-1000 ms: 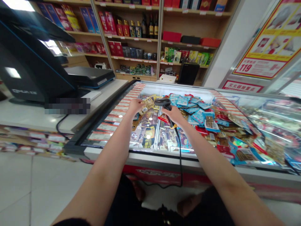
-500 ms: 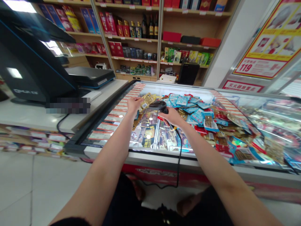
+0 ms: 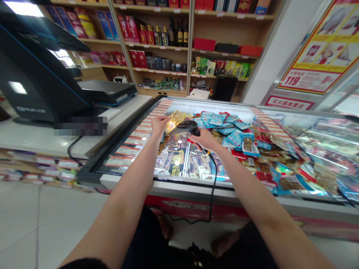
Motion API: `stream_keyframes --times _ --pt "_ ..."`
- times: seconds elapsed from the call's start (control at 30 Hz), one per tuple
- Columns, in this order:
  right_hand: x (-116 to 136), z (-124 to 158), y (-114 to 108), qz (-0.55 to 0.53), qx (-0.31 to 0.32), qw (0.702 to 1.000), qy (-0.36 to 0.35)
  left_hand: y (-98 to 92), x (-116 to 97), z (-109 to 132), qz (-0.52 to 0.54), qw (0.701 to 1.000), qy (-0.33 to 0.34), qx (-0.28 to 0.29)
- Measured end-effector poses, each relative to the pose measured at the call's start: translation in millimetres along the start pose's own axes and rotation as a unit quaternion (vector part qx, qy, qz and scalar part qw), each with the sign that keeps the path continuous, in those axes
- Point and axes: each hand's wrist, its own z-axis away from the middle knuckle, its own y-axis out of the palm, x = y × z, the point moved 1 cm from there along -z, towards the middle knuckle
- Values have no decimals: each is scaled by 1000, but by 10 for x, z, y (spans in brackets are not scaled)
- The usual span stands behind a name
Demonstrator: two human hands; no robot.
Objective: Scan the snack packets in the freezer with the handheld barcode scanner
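- While over a chest freezer (image 3: pixel 168 185): left hand (image 3: pixel 160 125), fingers (image 3: pixel 166 118) closed on a yellow packet (image 3: pixel 175 121), packet held above the heap near the freezer's far edge, shining in the light.
- Right hand (image 3: pixel 206 139): fingers (image 3: pixel 197 137) wrapped round the grip of a black scanner (image 3: pixel 188 126), its head tipped toward the packet and just beside it.
- Cord (image 3: pixel 214 175): black, from the scanner's base down past the freezer's front edge, then looping low toward the floor (image 3: pixel 56 224).
- Under and beside both hands: piles of snack bags (image 3: pixel 238 129), blue ones toward the far side, red and brown ones farther right.
- Left of the freezer: white table (image 3: pixel 42 140) carrying a black till (image 3: pixel 36 74) and a flat black device (image 3: pixel 108 91).
- Beyond: wooden shelves (image 3: pixel 157 48) of boxes and bottles (image 3: pixel 179 33); at right, a red-and-yellow poster (image 3: pixel 314 63) on a white pillar.
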Motion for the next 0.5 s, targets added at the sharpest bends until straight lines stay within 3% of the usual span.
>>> stream_keyframes --times 0.5 --pt "-58 6 -70 -40 -21 999 16 85 -23 72 23 1000 -14 6"
